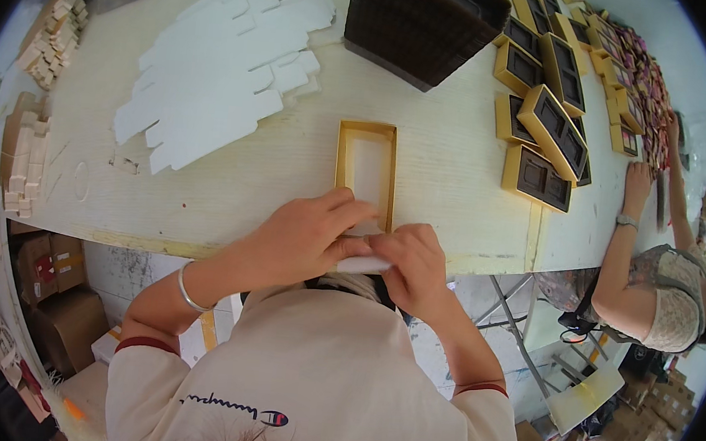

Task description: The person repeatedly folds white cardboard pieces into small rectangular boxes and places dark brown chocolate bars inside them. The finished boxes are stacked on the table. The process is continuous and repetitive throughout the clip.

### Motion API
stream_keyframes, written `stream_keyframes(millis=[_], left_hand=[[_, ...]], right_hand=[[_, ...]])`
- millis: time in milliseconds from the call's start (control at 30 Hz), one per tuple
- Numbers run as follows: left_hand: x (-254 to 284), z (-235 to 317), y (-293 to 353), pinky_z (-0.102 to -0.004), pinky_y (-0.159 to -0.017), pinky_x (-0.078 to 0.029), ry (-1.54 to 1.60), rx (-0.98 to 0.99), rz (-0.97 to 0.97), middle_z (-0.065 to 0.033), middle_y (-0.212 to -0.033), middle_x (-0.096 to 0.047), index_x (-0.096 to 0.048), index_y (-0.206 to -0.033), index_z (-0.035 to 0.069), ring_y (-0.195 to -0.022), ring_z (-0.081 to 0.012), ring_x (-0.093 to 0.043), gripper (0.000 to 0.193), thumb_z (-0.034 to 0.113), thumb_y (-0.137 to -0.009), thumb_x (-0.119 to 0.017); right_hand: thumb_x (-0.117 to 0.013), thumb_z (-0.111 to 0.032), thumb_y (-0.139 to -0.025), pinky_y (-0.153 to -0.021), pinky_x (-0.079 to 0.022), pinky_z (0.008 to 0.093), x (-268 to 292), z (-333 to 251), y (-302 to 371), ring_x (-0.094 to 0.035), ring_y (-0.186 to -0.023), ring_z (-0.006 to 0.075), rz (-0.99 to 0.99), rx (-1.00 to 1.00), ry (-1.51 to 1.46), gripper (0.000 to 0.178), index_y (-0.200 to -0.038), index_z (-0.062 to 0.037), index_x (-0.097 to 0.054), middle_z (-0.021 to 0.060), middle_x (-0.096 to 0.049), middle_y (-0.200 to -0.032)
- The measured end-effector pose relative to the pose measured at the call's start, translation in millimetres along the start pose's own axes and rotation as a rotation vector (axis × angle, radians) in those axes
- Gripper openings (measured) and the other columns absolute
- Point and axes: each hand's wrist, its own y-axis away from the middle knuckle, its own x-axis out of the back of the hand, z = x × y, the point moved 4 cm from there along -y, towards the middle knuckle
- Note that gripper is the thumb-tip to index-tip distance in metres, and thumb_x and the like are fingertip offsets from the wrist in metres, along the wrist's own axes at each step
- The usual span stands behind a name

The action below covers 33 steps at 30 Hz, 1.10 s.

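A shallow open box with gold walls [343,157] and a white floor stands near the front edge of the table. At its near end, both my hands are closed on a small white card piece [363,265]. My left hand [310,229] has its thumb against the card, and its fingertips, slightly blurred, reach over the box's near end. My right hand [410,263] pinches the card's right side, fingers curled. My hands cover the near end of the box. Flat white card blanks [224,66] lie in an overlapping pile at the far left.
A tall stack of dark brown plastic trays [420,29] stands at the back. Gold boxes with dark inserts [537,176] are heaped to the right. Beyond them, a co-worker's arm [632,220] reaches over small packets [650,87]. Pale folded pieces [27,154] line the left edge.
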Motion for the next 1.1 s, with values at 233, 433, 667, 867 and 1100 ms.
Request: stream_keyframes(millis=[233, 433, 667, 867, 1100], left_hand=[[8.2, -2.9, 2.1, -0.0395, -0.066, -0.050, 0.193, 0.001, -0.046, -0.0154, -0.114, -0.059, -0.045, -0.126, 0.008, -0.080, -0.0339, -0.061, 0.033, 0.013, -0.095, -0.054], [2.8, -5.9, 3.6, -0.0410, -0.063, -0.049, 0.183, -0.062, 0.075, -0.0149, -0.130, -0.048, -0.044, -0.121, 0.006, -0.080, -0.0345, -0.061, 0.027, 0.004, -0.094, -0.048], [-1.0, -1.6, 3.4, -0.0376, -0.062, -0.049, 0.011, -0.015, 0.119, -0.0131, -0.126, -0.048, -0.051, -0.108, 0.003, -0.080, -0.0313, -0.060, 0.016, 0.007, -0.092, -0.054], [-5.9, 4.3, 12.6, -0.0347, -0.062, -0.049, -0.298, -0.196, 0.230, -0.0101, -0.093, -0.056, -0.060, -0.088, 0.000, -0.077, -0.0267, -0.059, 0.007, 0.002, -0.082, -0.063], [2.0, 6.6, 1.2, -0.0360, -0.062, -0.048, -0.354, -0.063, -0.028, -0.0094, -0.080, -0.056, -0.061, -0.084, 0.000, -0.071, -0.0272, -0.055, 0.008, 0.003, -0.078, -0.065]], right_hand=[[-0.069, 0.004, -0.079, -0.058, -0.045, 0.0326, -1.7, 2.6, -19.8, -0.053, -0.067, 0.0217, 0.158, -0.273, -0.223, 0.028, -0.104, -0.0027, -0.059, 0.0087, -0.059, -0.082], [-0.070, 0.003, -0.079, -0.059, -0.047, 0.0317, -4.9, -2.6, -16.5, -0.055, -0.069, 0.0201, 0.257, -0.220, -0.123, 0.029, -0.106, -0.0008, -0.061, 0.0122, -0.059, -0.100], [-0.065, -0.002, -0.071, -0.063, -0.043, 0.0303, -5.9, -8.6, -16.9, -0.053, -0.076, 0.0213, 0.036, 0.095, 0.424, 0.032, -0.103, 0.0020, -0.060, 0.0121, -0.056, -0.108], [-0.061, -0.002, -0.070, -0.060, -0.039, 0.0305, -8.7, -9.8, -28.7, -0.049, -0.068, 0.0188, -0.114, 0.037, 0.462, 0.027, -0.097, 0.0001, -0.059, 0.0090, -0.053, -0.091], [-0.066, -0.003, -0.072, -0.062, -0.045, 0.0356, -0.3, 0.3, -42.1, -0.055, -0.071, 0.0262, -0.517, -0.182, 0.146, 0.024, -0.095, -0.0008, -0.060, 0.0111, -0.055, -0.091]])
